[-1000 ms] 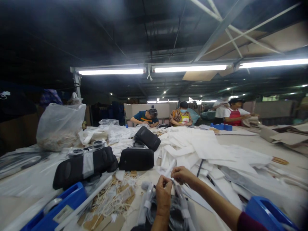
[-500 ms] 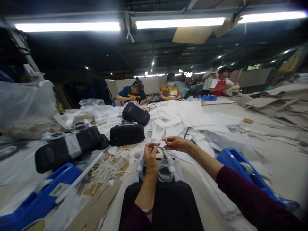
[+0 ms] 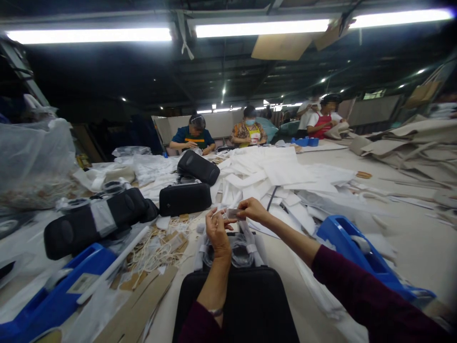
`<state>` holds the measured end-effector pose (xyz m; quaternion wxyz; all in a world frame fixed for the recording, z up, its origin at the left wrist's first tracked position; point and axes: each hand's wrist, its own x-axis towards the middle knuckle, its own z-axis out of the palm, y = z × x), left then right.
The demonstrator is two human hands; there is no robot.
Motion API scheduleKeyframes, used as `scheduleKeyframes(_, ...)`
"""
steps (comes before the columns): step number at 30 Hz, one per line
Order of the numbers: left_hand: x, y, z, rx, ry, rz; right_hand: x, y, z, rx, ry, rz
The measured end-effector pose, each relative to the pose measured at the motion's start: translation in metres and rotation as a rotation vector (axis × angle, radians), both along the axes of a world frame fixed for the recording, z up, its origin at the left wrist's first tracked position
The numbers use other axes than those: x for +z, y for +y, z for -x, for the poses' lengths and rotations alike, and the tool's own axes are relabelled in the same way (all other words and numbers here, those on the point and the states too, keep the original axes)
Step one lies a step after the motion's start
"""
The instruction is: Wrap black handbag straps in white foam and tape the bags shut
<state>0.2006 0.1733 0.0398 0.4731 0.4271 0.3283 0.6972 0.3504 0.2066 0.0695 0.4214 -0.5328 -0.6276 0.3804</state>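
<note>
Over the far end of the black case, my right hand pinches a small greyish tag between thumb and fingers. A thin white string runs from it to my left hand, whose bent fingers are closed around it. Just below them is a bag handle wrapped in clear plastic, joined to the case. Coiled clear-wrapped straps lie between the handle ends, partly hidden by my left wrist.
Blue tape dispensers stand on both sides. To the left are a heap of corded tags, a white tube and black cases. White sheets pile up ahead. Several people sit or stand across the table.
The tag now shows broadside between my hands. My left fingers have spread a little and my right hand has shifted slightly left in view. The whole view has shifted a little.
</note>
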Motion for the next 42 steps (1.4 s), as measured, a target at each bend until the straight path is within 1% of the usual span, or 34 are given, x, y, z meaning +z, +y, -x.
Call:
scheduleKeyframes(2, 0.001, -0.004, -0.001, 0.015, 0.099, -0.029, 0.007, 0.002, 0.006, 0.026, -0.065, -0.031)
scheduleKeyframes(3, 0.001, -0.006, -0.001, 0.047, 0.190, -0.070, 0.009, 0.003, 0.009, 0.046, -0.084, -0.043)
scheduleKeyframes(5, 0.002, -0.009, -0.001, 0.186, 0.419, -0.199, 0.010, 0.005, 0.015, 0.089, -0.088, -0.051)
scheduleKeyframes(7, 0.001, -0.010, 0.000, 0.395, 0.588, -0.300, 0.007, 0.007, 0.018, 0.125, -0.048, -0.038)
scheduleKeyframes(8, 0.001, -0.009, 0.000, 0.482, 0.626, -0.316, 0.004, 0.008, 0.019, 0.139, -0.016, -0.029)
scheduleKeyframes(9, 0.000, -0.008, 0.001, 0.531, 0.642, -0.309, 0.002, 0.008, 0.018, 0.152, 0.021, -0.020)
scheduleKeyframes(10, -0.002, -0.006, 0.001, 0.540, 0.648, -0.291, -0.001, 0.007, 0.017, 0.166, 0.057, -0.012)
scheduleKeyframes(12, -0.005, -0.001, 0.001, 0.473, 0.655, -0.254, -0.004, 0.004, 0.013, 0.202, 0.119, 0.004)
scheduleKeyframes(15, -0.010, 0.005, -0.001, 0.351, 0.645, -0.235, -0.004, 0.000, 0.009, 0.270, 0.170, 0.050)
scheduleKeyframes(18, -0.013, 0.007, -0.002, 0.273, 0.653, -0.269, -0.002, -0.001, 0.012, 0.246, 0.207, 0.083)
scheduleKeyframes(20, -0.014, 0.008, -0.002, 0.224, 0.660, -0.291, -0.004, 0.000, 0.017, 0.187, 0.240, 0.092)
scheduleKeyframes(22, -0.015, 0.008, -0.002, 0.184, 0.644, -0.271, -0.009, 0.001, 0.023, 0.132, 0.288, 0.105)
scheduleKeyframes(25, -0.017, 0.009, -0.001, 0.226, 0.641, -0.127, -0.019, 0.001, 0.025, 0.026, 0.394, 0.123)
scheduleKeyframes(27, -0.019, 0.009, -0.001, 0.250, 0.670, -0.038, -0.027, -0.001, 0.021, -0.091, 0.484, 0.130)
scheduleKeyframes(31, -0.023, 0.009, -0.005, 0.120, 0.776, -0.014, -0.049, -0.011, 0.008, -0.338, 0.656, 0.159)
scheduleKeyframes(34, -0.025, 0.010, -0.007, 0.042, 0.840, -0.023, -0.061, -0.023, 0.003, -0.442, 0.743, 0.188)
scheduleKeyframes(37, -0.026, 0.010, -0.007, 0.000, 0.869, -0.024, -0.065, -0.037, -0.002, -0.493, 0.798, 0.188)
scheduleKeyframes(42, -0.022, 0.006, -0.004, -0.045, 0.916, -0.023, -0.059, -0.067, -0.020, -0.557, 0.820, 0.152)
